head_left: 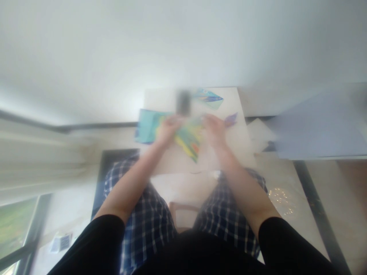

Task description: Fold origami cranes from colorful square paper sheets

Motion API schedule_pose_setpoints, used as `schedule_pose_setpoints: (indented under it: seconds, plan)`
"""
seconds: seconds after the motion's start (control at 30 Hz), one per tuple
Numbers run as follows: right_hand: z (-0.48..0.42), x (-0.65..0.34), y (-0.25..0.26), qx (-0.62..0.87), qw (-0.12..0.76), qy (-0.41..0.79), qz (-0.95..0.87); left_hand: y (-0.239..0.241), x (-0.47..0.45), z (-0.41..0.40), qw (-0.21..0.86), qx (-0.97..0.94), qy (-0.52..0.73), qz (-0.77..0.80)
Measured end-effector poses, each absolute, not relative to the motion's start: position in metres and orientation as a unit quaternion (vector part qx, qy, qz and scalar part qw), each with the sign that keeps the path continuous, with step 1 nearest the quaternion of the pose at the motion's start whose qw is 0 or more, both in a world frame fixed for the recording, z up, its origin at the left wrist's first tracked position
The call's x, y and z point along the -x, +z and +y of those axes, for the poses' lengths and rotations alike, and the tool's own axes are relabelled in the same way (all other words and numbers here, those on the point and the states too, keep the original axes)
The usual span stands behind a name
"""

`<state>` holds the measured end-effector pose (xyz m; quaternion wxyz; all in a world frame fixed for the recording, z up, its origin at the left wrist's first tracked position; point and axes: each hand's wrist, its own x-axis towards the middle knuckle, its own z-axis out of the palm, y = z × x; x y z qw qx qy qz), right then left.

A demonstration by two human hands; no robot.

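Observation:
A folded sheet of green and yellow patterned paper (pixel 187 139) is held over the small white table, its pointed end toward me. My left hand (pixel 169 128) grips its upper left part with closed fingers. At its upper right side is my right hand (pixel 213 128), fingers curled at the edge; both hands are blurred. Left of my left hand lie teal sheets of paper (pixel 147 124). Beyond the hands rests a blue and teal folded paper plane (pixel 210 97). A small purple folded paper piece (pixel 231 119) lies just right of my right hand.
The white table (pixel 237 149) stands against a pale wall. A dark blurred object (pixel 183 102) is at its far side. To the right is a large pale lilac panel (pixel 321 126). A window (pixel 18 225) and curtain (pixel 37 164) are on the left. Sparkling lights (pixel 281 200) show lower right.

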<state>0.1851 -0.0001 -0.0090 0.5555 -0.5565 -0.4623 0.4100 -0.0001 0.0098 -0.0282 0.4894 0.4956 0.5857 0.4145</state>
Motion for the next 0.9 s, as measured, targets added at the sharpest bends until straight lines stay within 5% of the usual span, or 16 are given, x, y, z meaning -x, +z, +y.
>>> schedule_pose_setpoints:
  seconds: [0.13,0.47,0.9]
  plan:
    - [0.003,-0.187,-0.008,0.58,0.536,0.445,-0.422,-0.025,-0.002,0.006,0.532,-0.467,0.411,0.574]
    - [-0.007,-0.185,0.005,0.57,0.327,0.556,-0.51,-0.031,-0.001,0.005,0.519,-0.572,0.368,0.518]
    - [-0.007,-0.185,-0.002,0.538,0.323,0.596,-0.501,-0.029,-0.002,0.004,0.507,-0.564,0.316,0.57]
